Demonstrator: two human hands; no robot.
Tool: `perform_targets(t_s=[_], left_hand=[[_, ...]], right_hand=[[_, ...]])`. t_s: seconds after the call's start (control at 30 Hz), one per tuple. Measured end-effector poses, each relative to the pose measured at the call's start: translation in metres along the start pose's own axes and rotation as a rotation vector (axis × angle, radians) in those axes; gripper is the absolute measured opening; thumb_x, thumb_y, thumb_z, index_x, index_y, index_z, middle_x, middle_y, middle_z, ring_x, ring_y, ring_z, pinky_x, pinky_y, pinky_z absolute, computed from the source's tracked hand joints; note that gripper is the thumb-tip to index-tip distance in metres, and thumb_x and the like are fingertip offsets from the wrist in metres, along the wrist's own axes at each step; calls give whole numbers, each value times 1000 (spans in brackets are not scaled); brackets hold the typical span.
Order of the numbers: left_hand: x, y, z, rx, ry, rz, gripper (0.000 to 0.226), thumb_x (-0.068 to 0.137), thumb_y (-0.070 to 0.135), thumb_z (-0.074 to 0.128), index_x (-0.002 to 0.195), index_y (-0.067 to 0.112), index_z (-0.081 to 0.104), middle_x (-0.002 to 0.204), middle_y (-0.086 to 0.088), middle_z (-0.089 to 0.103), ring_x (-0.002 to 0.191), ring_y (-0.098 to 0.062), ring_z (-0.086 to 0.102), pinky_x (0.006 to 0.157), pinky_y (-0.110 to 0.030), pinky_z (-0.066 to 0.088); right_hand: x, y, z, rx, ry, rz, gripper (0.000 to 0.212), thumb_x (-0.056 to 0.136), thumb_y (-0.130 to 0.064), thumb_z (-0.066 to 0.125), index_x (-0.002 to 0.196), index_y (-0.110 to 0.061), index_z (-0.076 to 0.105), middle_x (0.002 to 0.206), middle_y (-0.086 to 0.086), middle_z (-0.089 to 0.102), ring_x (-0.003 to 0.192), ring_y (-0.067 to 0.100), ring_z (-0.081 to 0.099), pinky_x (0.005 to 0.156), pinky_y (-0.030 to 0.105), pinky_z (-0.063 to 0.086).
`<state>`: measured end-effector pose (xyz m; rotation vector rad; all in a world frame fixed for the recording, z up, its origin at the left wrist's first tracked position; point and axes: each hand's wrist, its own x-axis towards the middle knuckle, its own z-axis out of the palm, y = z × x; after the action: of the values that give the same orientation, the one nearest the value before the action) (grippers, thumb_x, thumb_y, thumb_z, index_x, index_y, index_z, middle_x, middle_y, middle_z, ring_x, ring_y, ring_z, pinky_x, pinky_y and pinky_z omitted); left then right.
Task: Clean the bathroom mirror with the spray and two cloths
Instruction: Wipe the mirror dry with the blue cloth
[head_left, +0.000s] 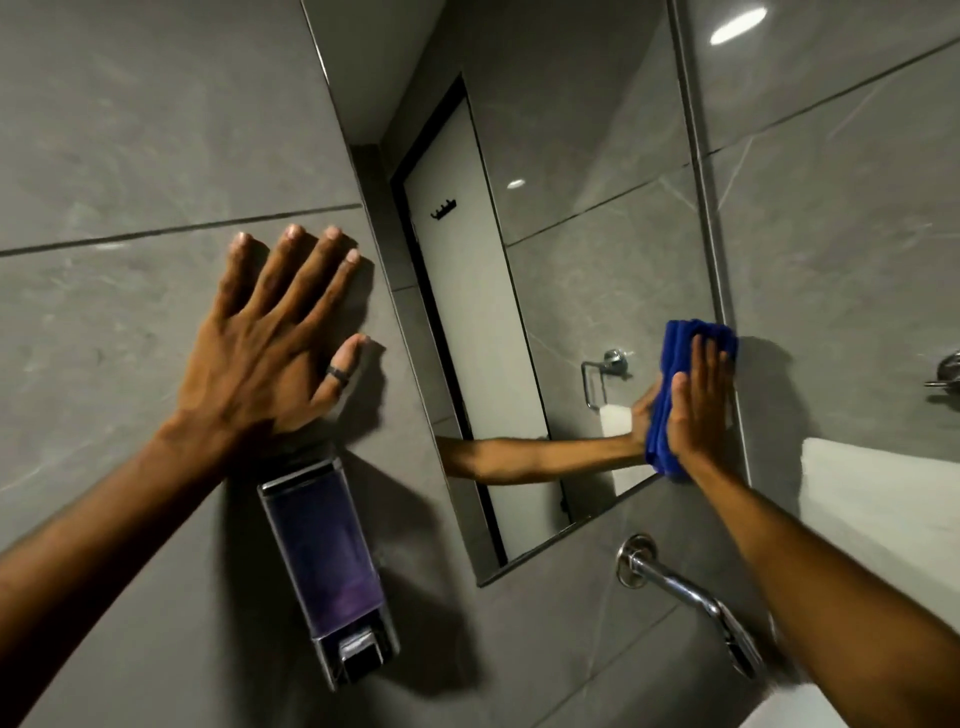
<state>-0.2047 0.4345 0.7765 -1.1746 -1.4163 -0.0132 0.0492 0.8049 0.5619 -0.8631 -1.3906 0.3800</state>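
Note:
The bathroom mirror (545, 260) hangs tilted in view on the grey tiled wall. My right hand (698, 405) presses a folded blue cloth (662, 415) flat against the mirror's lower right edge, near its frame. My left hand (275, 338) lies flat on the wall tile to the left of the mirror, fingers spread, holding nothing; a dark ring sits on the thumb. The mirror reflects my right arm, a door and a paper holder. No spray bottle or second cloth is in view.
A wall-mounted soap dispenser (327, 566) with purple liquid sits below my left hand. A chrome tap (691, 592) juts from the wall under the mirror. A white towel (883, 499) hangs at the right, below a chrome fitting (948, 374).

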Motion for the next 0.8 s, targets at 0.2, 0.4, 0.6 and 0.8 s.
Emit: perform_targets(t_s=[0.2,0.4,0.6,0.8], left_hand=[[2,0,0,4,29,2,79,98,59,24,165,18,14,174,-8,10,162,-30,5,130,-58,5],[4,1,-2,-8,-12,-6,78,99,59,21,165,19,11,174,-8,6,162,-30,2,130,-57,2],[11,-8,-13,-42,-25,23,74,99,55,22,163,18,20,171,-11,20,160,-32,12,130,-57,3],[71,-48,-29,-59,-12,-94,73,98,61,16,163,27,14,172,-10,12,160,-34,7,129,-60,-2]], right_hand=[[20,-15,8,14,80,152,59,103,-36,21,157,-15,9,167,9,7,155,27,5,125,44,5],[-35,-149,41,-42,-14,-283,58,102,-42,18,155,-27,2,166,8,13,154,26,6,125,50,9],[-74,-264,60,-106,-137,-752,60,102,-42,23,158,-27,7,167,4,7,155,24,-1,126,48,4],[4,-259,47,-125,-126,-772,62,100,-41,27,157,-30,7,167,-2,5,155,17,-2,126,41,0]])
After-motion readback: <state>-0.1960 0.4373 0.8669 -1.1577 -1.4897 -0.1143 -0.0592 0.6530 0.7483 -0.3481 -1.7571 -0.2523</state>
